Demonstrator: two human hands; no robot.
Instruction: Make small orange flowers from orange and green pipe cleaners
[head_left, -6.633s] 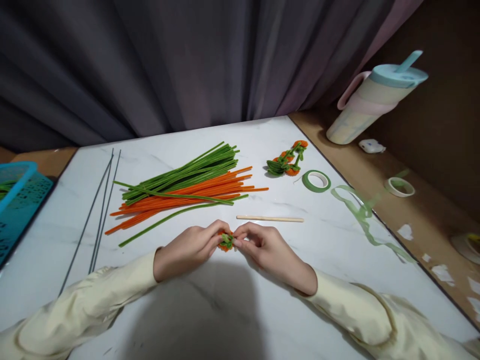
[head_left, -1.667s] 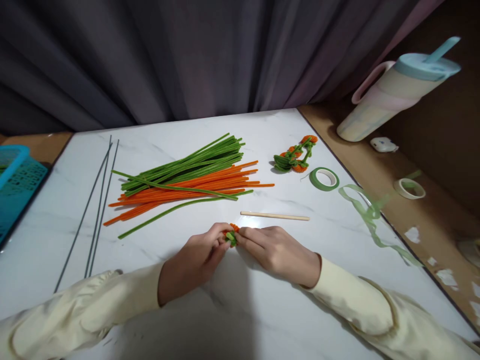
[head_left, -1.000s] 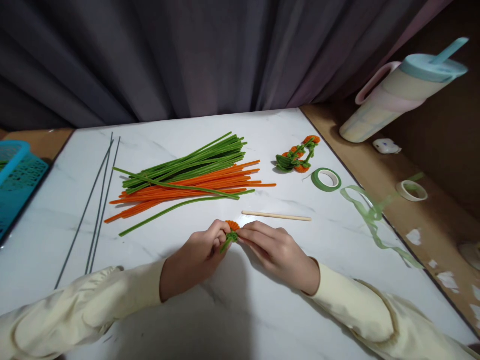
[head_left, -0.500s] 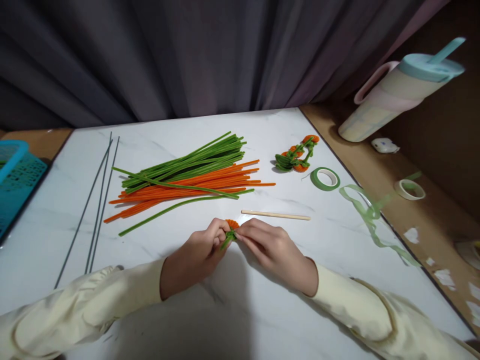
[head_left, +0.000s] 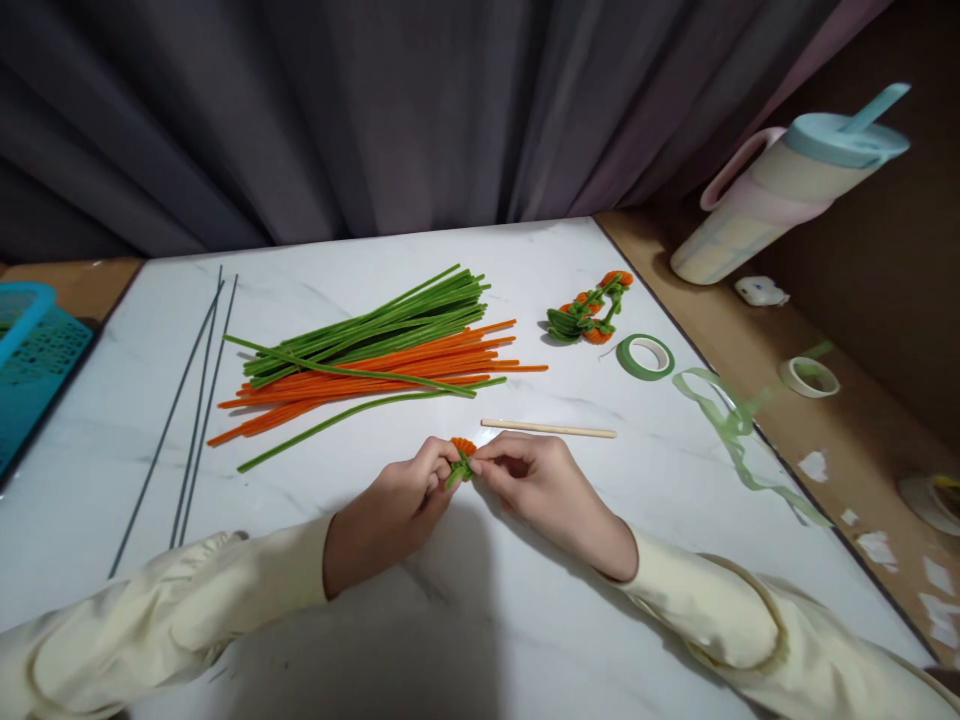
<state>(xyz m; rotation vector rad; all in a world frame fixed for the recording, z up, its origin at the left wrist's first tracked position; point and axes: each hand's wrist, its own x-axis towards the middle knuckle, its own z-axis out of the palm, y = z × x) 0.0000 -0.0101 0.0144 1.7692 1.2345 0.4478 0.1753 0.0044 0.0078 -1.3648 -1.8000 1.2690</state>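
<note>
Shaping, seemingly, a small orange-and-green flower [head_left: 460,466] at the white table [head_left: 570,640], near the wooden stick [head_left: 549,429]. Left hand [head_left: 390,515] curled closed on it; right hand [head_left: 555,490] nearly closed, pinching its edge. Next adjustment likely calls for a steady left grip.

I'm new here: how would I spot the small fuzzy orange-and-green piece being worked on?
Find the white marbled tabletop, then the bare left hand and bare right hand meeting near its middle. Between them is the small, fuzzy orange-and-green piece. Unlike the similarly coloured fuzzy cluster lying farther back to the right, it is held in both hands.
</note>
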